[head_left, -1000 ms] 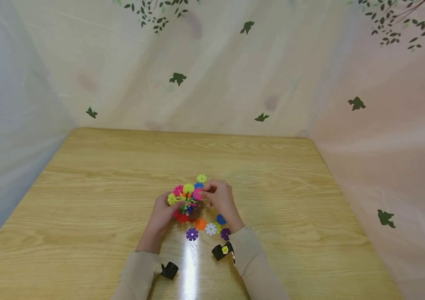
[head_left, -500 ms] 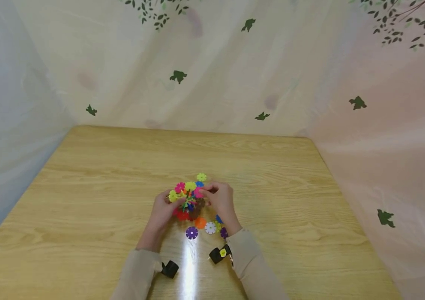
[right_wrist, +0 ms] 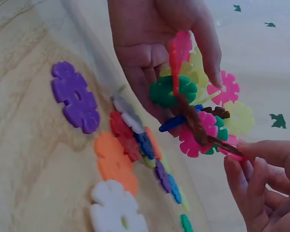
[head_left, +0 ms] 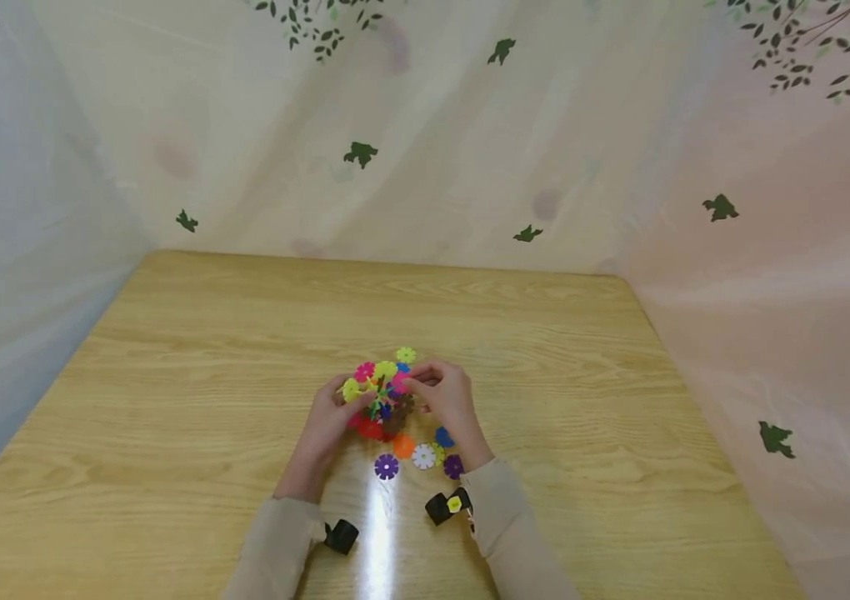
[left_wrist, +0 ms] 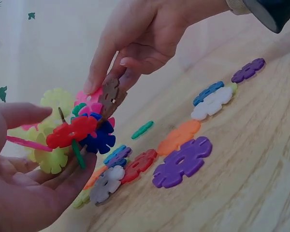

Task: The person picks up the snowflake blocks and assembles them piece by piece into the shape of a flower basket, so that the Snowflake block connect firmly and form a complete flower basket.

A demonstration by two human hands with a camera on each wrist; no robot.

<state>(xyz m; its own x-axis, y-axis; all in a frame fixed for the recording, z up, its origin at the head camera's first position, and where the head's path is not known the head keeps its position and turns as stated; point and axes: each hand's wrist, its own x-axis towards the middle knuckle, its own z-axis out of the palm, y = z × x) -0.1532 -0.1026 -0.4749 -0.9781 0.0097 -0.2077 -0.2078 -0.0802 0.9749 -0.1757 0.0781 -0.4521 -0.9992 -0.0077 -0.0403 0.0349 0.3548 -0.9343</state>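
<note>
Nearest, a purple disc (head_left: 381,467) is seen flat on the table (head_left: 560,383). Beyond, a disc cluster (head_left: 382,398) is held raised in the left hand (head_left: 327,421), fingers curled; a pink disc (head_left: 399,382) at its edge is pinched by the right hand (head_left: 446,396) (brown disc (left_wrist: 109,98) just beside).

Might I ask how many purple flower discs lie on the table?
3: one purple disc below the orange disc in the head view, a second purple disc beside the right sleeve, a third purple disc among overlapping discs. The held cluster may hide others.
</note>
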